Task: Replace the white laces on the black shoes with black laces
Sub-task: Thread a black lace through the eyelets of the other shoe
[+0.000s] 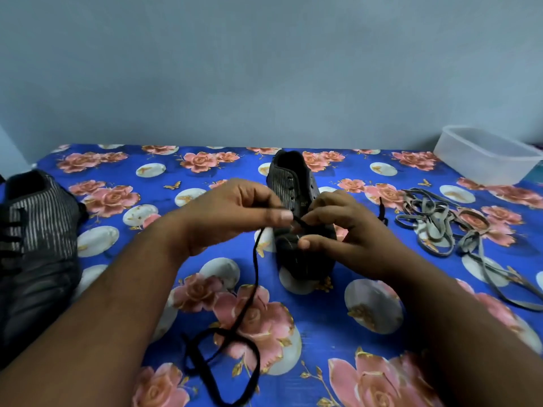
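Now we are pinching the black lace (255,268) with our left hand (235,214) and steadying the shoe (296,183) mid-counter with our right hand (343,230), lining up an eyelet; white laces (440,221) are lying discarded toward the right edge.

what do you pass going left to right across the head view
shoe with black laces → left hand pinching the black lace → right hand at the shoe in the middle → heap of pale laces → clear plastic tub
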Available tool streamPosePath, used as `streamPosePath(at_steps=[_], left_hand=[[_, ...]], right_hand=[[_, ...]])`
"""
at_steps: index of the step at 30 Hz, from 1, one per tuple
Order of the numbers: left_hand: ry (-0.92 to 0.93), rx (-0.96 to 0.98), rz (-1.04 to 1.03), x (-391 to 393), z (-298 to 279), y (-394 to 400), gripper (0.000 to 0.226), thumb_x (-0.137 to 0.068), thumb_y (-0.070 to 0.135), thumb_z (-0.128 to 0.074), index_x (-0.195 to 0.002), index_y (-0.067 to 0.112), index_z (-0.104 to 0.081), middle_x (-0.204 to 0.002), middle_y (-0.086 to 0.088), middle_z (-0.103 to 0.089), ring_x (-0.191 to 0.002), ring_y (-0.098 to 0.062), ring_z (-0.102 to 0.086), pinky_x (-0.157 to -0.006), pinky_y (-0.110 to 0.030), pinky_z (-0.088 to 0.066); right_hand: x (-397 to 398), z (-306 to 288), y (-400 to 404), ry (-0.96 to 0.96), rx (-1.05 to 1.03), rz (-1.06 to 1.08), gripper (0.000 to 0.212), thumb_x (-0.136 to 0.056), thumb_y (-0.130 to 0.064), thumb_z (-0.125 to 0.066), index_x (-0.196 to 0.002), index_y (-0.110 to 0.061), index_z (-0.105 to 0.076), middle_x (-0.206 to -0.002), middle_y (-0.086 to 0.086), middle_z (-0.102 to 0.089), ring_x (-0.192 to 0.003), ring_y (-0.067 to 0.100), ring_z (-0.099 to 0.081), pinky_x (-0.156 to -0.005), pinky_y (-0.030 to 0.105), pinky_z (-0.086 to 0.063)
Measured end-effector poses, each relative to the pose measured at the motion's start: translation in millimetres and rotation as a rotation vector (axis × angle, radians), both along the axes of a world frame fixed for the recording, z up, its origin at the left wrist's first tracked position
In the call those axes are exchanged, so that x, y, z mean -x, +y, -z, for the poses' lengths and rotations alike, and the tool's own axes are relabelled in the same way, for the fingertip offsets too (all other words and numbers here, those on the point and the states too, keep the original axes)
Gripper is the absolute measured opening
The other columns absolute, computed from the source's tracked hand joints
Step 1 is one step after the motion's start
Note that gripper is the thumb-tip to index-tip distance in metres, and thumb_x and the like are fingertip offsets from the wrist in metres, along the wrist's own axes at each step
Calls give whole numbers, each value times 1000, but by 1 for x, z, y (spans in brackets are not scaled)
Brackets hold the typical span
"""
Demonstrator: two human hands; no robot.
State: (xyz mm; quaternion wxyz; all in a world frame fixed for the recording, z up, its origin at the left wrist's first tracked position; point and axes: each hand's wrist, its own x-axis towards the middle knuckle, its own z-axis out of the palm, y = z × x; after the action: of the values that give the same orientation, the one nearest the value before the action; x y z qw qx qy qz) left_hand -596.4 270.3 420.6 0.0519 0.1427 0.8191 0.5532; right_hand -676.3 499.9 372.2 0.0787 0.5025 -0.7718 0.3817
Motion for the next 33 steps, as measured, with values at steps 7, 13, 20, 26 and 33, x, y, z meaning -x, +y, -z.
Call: streamPosePath(at_steps=[7, 13, 20, 26, 33], left_hand=[[289, 116, -526, 30, 23, -33, 14, -93, 34, -69, -89, 22, -75, -88, -14, -73, -81, -28, -65, -79, -41, -51], [219, 93, -824, 36, 32, -50, 24, -101, 12, -53, -90, 13, -74, -85, -3, -71, -66, -2, -60, -64, -21, -47], [301, -273, -291, 13, 7, 4, 20, -93, -3, -64, -105, 11, -74, -81, 8, -75, -76, -2, -66, -72, -16, -51], [221, -260, 37, 2, 12, 23, 36, -87, -14, -51, -103, 9, -74, -84, -4, -74, -85, -12, -68, -76, -20, -51], [299, -535, -271, 15, 12, 5, 39, -81, 2, -46, -70, 22, -77, -73, -4, -72, -63, -15, -56, -60, -27, -41]], right_hand=[[-3, -16, 10, -398, 462, -54, 40, -99, -44, -58, -76, -13, -68, -85, -4, -61, -84, 16, -55, -79, 28, -43], [-11, -20, 9, -506, 379, -167, 53, -94, -57, -60, -59, -17, -64, -70, 11, -56, -61, 18, -54, -62, 26, -43], [-8, -8, -2, -232, 179, 197, 29, -84, -45, -72, -109, -31, -74, -79, -4, -65, -77, 11, -59, -73, 24, -47], [-7, -7, -5, 104, 46, 160, 11, -94, -44, -59, -104, -46, -61, -84, -22, -57, -85, 5, -48, -77, 22, -34], [-7, -18, 5, -438, 350, -7, 25, -99, -25, -53, -89, -5, -63, -85, 1, -66, -82, 10, -60, -79, 20, -46]])
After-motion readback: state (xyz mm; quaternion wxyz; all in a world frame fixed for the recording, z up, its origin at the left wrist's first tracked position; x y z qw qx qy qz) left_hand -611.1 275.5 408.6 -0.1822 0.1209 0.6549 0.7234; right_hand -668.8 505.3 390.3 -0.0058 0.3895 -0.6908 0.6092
